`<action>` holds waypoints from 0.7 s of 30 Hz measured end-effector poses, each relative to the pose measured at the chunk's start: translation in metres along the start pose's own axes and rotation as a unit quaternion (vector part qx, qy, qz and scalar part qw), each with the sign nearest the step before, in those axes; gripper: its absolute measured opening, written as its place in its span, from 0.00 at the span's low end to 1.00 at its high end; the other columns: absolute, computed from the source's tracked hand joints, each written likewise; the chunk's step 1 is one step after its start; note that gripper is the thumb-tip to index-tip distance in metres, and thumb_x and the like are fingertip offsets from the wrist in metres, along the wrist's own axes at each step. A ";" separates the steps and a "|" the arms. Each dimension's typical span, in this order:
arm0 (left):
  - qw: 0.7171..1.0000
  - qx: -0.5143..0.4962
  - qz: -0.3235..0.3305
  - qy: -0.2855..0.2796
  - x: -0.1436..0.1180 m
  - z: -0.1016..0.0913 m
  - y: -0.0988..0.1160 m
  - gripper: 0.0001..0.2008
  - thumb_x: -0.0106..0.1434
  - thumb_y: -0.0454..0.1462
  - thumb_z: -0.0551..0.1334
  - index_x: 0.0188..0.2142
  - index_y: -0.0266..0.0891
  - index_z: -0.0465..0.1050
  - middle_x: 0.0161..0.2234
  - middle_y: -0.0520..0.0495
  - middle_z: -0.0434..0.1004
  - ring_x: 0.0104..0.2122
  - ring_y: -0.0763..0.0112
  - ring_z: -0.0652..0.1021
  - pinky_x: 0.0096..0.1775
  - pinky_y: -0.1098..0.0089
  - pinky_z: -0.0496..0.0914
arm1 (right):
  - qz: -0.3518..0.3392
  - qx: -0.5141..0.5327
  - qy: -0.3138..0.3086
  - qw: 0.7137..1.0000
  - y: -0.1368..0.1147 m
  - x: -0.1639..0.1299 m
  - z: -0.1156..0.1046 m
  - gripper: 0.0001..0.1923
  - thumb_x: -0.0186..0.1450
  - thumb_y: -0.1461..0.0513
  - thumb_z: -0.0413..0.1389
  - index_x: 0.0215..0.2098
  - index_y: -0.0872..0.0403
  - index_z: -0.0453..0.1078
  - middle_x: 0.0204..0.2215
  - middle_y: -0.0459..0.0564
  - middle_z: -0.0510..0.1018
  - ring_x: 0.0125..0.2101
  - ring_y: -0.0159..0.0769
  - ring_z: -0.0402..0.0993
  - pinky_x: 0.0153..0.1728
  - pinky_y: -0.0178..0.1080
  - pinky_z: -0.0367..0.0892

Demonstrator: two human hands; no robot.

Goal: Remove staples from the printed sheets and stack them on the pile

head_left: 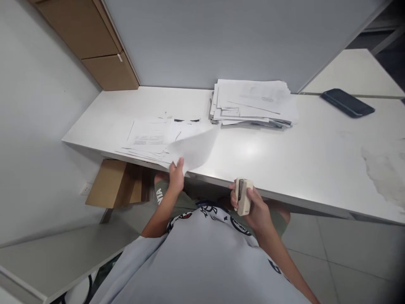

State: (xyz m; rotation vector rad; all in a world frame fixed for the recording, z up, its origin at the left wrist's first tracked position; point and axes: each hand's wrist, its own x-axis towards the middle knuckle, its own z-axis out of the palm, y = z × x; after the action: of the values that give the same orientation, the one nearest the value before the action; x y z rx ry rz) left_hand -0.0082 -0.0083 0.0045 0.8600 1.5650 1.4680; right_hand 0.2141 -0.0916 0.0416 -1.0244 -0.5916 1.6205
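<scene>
My left hand grips the near corner of a white sheet of paper, which is lifted and blurred above the front edge of the white desk. The sheet lies over a low spread of printed papers at the left of the desk. My right hand holds a cream stapler upright, just in front of the desk edge and above my lap.
A thicker stack of papers lies at the back middle against a grey partition. A dark phone lies at the far right. A cardboard box stands under the desk at left. Wooden drawers are at the upper left.
</scene>
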 end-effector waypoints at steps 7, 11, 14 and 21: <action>0.967 -0.056 0.165 0.184 0.049 -0.065 0.065 0.35 0.69 0.58 0.45 0.67 0.40 0.52 0.62 0.40 0.67 0.60 0.61 0.71 0.58 0.64 0.70 | -0.011 0.014 -0.008 1.000 0.013 0.008 0.008 0.18 0.59 0.47 0.59 0.40 0.50 0.73 0.36 0.51 0.77 0.21 0.33 0.63 0.19 0.38 0.59; 0.931 0.109 0.260 0.232 0.063 -0.076 0.083 0.34 0.71 0.55 0.41 0.69 0.41 0.48 0.67 0.42 0.57 0.67 0.59 0.59 0.63 0.59 0.64 | 0.005 -0.004 0.004 1.000 0.025 0.008 0.012 0.19 0.60 0.47 0.58 0.41 0.50 0.72 0.36 0.53 0.78 0.22 0.36 0.66 0.19 0.39 0.60; 0.900 0.300 0.282 0.147 0.077 -0.065 0.077 0.26 0.71 0.42 0.51 0.67 0.43 0.57 0.71 0.47 0.48 0.71 0.57 0.42 0.69 0.53 0.46 | 0.026 -0.011 -0.003 1.000 0.033 0.007 0.016 0.20 0.59 0.46 0.59 0.41 0.51 0.71 0.37 0.54 0.78 0.24 0.38 0.68 0.19 0.38 0.61; 0.837 0.524 0.151 -0.041 0.116 -0.029 0.026 0.31 0.66 0.41 0.57 0.64 0.27 0.59 0.69 0.27 0.47 0.69 0.39 0.41 0.66 0.40 0.37 | 0.028 0.036 -0.008 0.999 0.039 0.010 0.022 0.18 0.60 0.48 0.58 0.41 0.51 0.72 0.36 0.51 0.77 0.23 0.34 0.64 0.20 0.36 0.59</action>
State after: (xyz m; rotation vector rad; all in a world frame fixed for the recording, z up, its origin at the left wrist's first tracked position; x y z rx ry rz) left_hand -0.0865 0.0848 0.0179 1.8183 2.2376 0.6180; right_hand 0.1741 -0.0913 0.0182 -0.9840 -0.5147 1.6891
